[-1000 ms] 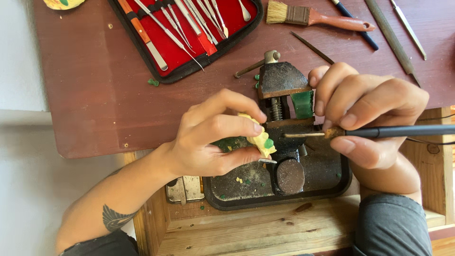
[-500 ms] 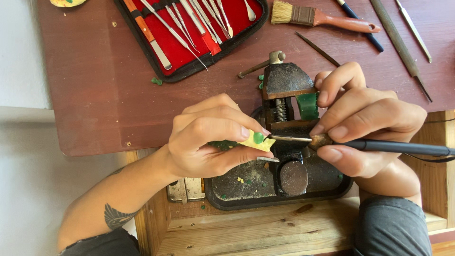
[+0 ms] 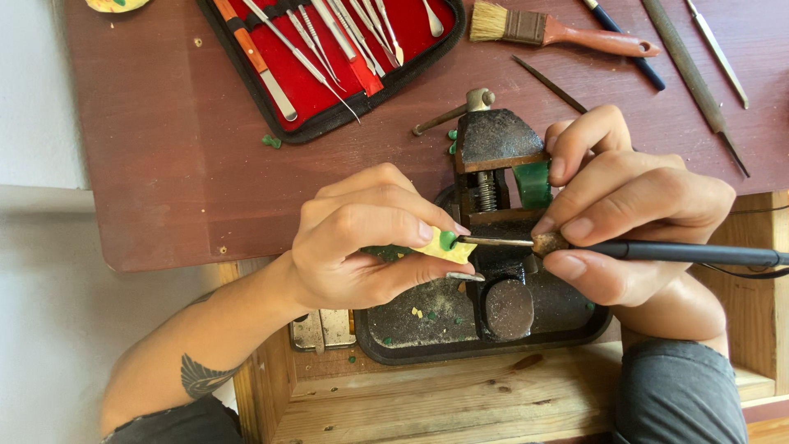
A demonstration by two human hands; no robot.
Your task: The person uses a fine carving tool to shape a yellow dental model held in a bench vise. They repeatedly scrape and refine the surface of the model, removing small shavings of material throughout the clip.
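While pinched: one wax piece [image 3: 444, 244], one wax pen [image 3: 625, 249].

Bare tabletop [image 3: 164, 164] left of the vise [image 3: 497, 164] (tool case [image 3: 329, 57], brush [image 3: 559, 29] crowding behind)

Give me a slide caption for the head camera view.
Left hand pinches a yellow-green piece while right hand touches a heated pen tool to it.

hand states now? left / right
Left hand: closed, pinching small yellow-green piece.
Right hand: closed on black-handled pen tool.
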